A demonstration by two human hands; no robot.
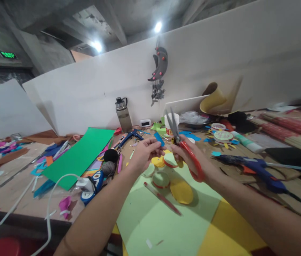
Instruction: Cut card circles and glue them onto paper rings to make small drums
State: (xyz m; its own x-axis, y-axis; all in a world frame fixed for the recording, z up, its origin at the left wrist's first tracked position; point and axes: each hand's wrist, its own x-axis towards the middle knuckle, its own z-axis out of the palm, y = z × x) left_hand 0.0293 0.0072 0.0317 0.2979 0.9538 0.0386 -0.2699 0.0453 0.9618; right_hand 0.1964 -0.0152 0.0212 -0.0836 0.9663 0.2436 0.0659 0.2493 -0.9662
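Between the fingertips of my left hand [149,151] is a small blue strip [159,138], tilted upward. My right hand [190,154] grips red-handled scissors [174,126], blades pointing up and slightly parted, a short way right of the strip. Below both hands, a pale green sheet [150,217] covers the table, with a yellow sheet [227,231] beside it. On the green sheet lie a red pen [162,198], a yellow disc [181,191] and several round pale-green pieces with red edges, such as the round piece [161,179].
A green sheet [81,156], a power strip [93,186] and a dark bottle [124,115] stand or lie to the left. On the right are a blue glue gun [262,170], a glue stick tube [248,142] and tape rolls [223,136]. A white cup [172,121] stands behind my hands.
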